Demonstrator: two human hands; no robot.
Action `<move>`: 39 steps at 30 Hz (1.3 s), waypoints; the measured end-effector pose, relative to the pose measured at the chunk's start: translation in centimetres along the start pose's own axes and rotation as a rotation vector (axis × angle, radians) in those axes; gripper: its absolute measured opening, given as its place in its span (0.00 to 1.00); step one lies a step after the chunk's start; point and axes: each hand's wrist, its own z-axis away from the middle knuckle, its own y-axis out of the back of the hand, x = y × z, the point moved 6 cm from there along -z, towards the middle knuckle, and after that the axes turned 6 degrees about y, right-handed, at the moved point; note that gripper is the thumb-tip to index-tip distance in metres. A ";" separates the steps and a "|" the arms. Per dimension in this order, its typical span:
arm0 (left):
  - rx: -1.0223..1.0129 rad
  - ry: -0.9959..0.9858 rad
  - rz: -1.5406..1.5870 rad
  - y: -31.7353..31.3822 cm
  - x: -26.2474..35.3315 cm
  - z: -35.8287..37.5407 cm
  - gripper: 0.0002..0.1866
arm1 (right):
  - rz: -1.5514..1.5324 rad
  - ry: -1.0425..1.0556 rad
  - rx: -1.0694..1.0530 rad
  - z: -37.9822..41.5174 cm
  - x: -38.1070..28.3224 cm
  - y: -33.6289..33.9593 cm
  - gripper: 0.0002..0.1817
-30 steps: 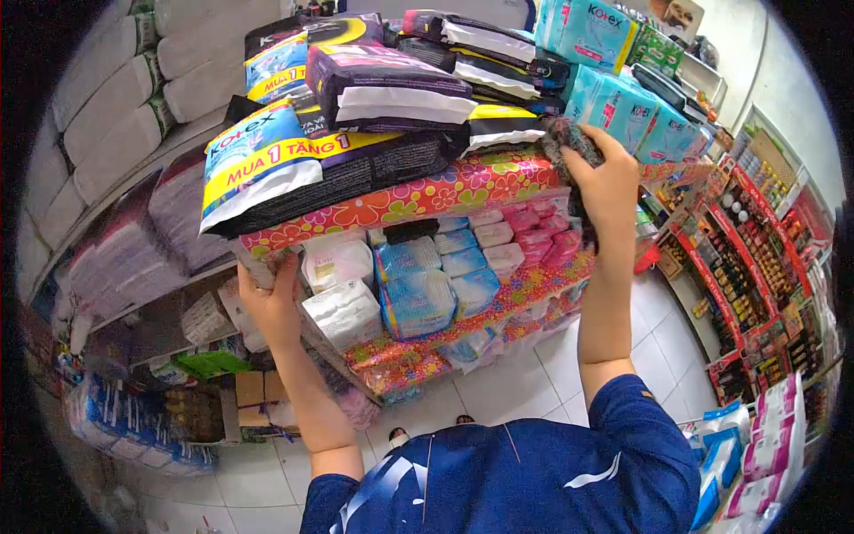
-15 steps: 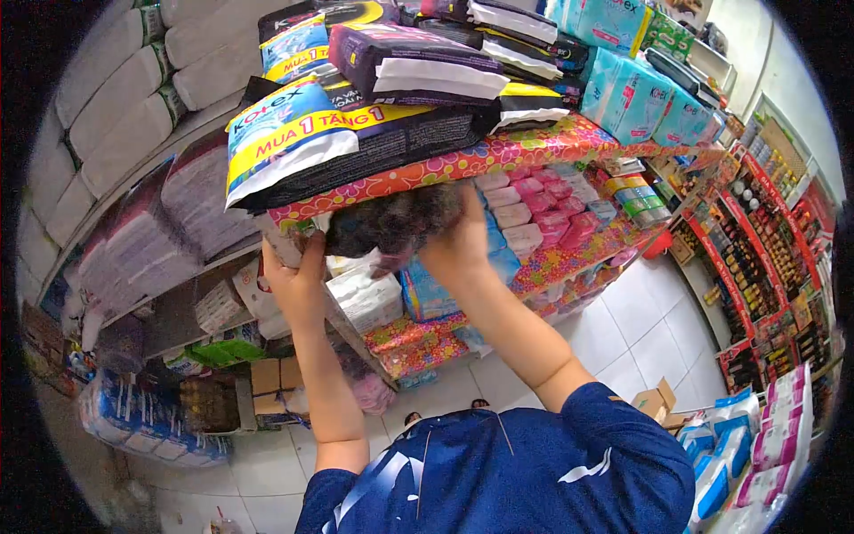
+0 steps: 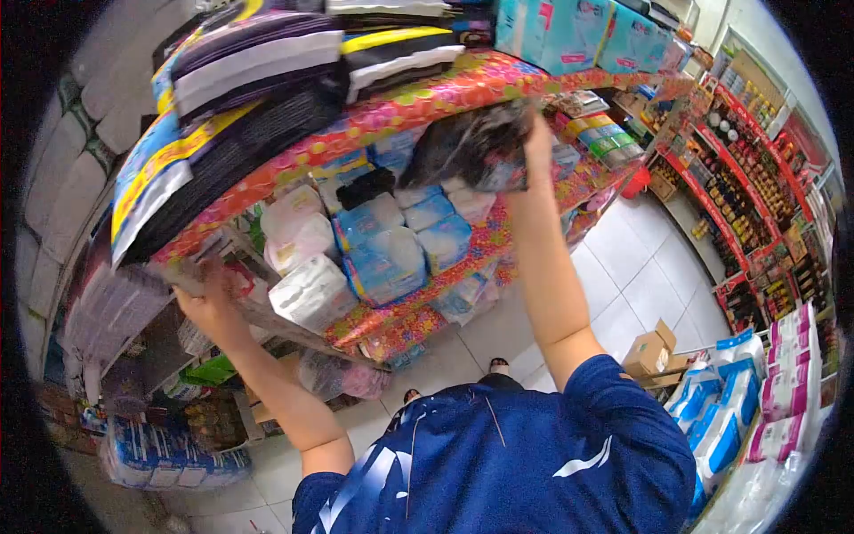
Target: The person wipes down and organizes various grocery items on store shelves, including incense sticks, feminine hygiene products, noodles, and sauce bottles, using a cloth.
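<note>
My right hand (image 3: 536, 147) is raised and grips a dark, fuzzy cloth (image 3: 467, 147), pressed against the underside of the top shelf with the floral red lining (image 3: 391, 111). My left hand (image 3: 206, 298) holds the left front corner of that same shelf. Dark and yellow packs of pads (image 3: 213, 107) lie stacked on top of it. Below sit blue and white packs (image 3: 391, 249) on the lower shelf.
Teal boxes (image 3: 569, 31) stand at the top right of the shelf. A red rack of small goods (image 3: 756, 214) lines the right wall. A cardboard box (image 3: 654, 351) and stacked packs (image 3: 756, 418) sit on the tiled floor. White bales (image 3: 62, 178) fill the left.
My right hand has swept the cloth from under the shelf's left part toward the right along its front. My left hand stayed on the shelf corner. The view has tilted.
</note>
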 end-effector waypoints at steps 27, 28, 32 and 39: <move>-0.558 -0.032 -1.001 -22.7 -18.8 31.5 0.30 | 1.381 0.451 -1.181 2.8 10.7 22.9 0.22; -0.567 -0.013 -1.031 -23.0 -19.5 31.5 0.32 | 1.346 0.456 -1.200 2.2 10.2 23.7 0.20; -0.591 -0.055 -1.129 -22.7 -22.9 32.6 0.32 | 1.413 0.470 -1.070 -2.7 3.8 29.3 0.19; -0.478 0.023 -1.099 -23.8 -21.1 32.0 0.28 | 1.702 0.388 -0.523 -13.2 -4.6 40.9 0.21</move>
